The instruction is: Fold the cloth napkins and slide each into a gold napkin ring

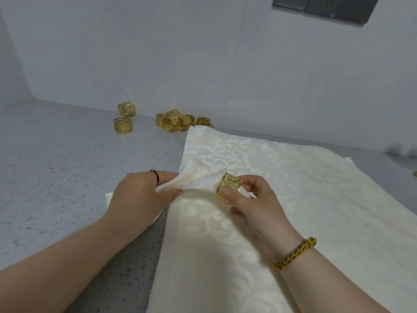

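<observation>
A cream damask napkin (198,184) is bunched into a narrow roll between my hands. My left hand (140,193) pinches its left end. My right hand (250,197) holds a gold napkin ring (229,187) by thumb and fingers, with the napkin passing through it; a small tip of cloth shows at the ring's right side. Both hands hover just above a stack of flat cream napkins (293,211) spread on the counter.
Several spare gold rings (178,123) lie in a cluster by the back wall, with two more gold rings (123,118) to their left. The speckled grey counter (67,177) stretches left. A white wall stands behind, with a grey outlet panel (325,7) at top right.
</observation>
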Demonstrator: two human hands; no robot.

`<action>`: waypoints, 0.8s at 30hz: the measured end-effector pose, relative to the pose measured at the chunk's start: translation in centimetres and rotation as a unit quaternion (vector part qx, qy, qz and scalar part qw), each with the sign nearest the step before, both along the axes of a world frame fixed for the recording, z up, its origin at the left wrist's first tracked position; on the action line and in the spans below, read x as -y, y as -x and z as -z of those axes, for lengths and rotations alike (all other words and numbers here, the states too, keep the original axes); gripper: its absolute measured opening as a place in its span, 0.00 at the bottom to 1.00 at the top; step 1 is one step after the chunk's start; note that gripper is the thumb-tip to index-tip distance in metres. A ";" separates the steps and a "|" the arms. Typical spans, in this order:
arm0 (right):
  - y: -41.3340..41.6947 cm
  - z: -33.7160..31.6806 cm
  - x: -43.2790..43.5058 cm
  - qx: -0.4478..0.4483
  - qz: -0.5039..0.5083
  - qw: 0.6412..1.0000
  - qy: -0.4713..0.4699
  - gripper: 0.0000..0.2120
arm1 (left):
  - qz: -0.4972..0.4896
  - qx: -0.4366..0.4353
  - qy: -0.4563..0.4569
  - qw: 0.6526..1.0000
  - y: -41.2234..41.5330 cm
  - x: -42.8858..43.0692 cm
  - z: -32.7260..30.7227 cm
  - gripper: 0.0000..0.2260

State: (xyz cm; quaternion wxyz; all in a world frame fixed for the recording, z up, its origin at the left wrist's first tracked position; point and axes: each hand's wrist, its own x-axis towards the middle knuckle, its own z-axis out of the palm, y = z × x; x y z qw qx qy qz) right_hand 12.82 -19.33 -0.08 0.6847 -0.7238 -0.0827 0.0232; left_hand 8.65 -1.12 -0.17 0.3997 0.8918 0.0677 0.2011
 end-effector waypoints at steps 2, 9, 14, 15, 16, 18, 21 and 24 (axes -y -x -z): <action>-0.2 -0.3 0.6 0.028 -0.005 0.998 0.054 0.14 | 0.015 -0.014 -0.013 1.000 0.1 -0.1 0.1 0.12; -0.8 -1.3 2.4 0.040 -0.092 0.984 0.150 0.16 | 0.083 -0.094 -0.073 0.989 -0.3 -0.6 0.3 0.04; -0.9 -1.2 2.7 0.051 -0.146 0.968 0.196 0.19 | 0.102 -0.130 -0.071 0.984 -0.8 -0.4 0.8 0.22; -0.8 -1.1 2.6 0.051 -0.146 0.966 0.208 0.19 | 0.096 -0.122 -0.045 0.987 -0.6 -0.2 0.5 0.12; -0.7 -1.0 2.5 0.052 -0.138 0.966 0.212 0.18 | 0.093 -0.101 -0.028 0.990 -0.4 -0.1 0.2 0.03; -0.5 -0.9 2.1 0.048 -0.109 0.972 0.203 0.18 | 0.069 -0.054 -0.057 0.994 -0.1 0.0 0.0 0.08; -0.2 -0.6 1.4 0.042 -0.076 0.982 0.167 0.17 | 0.057 -0.035 -0.064 0.996 0.0 0.2 -0.2 0.11; -0.1 -0.4 1.2 0.039 -0.069 0.985 0.151 0.17 | 0.098 -0.046 -0.047 0.993 0.1 0.5 -0.1 0.17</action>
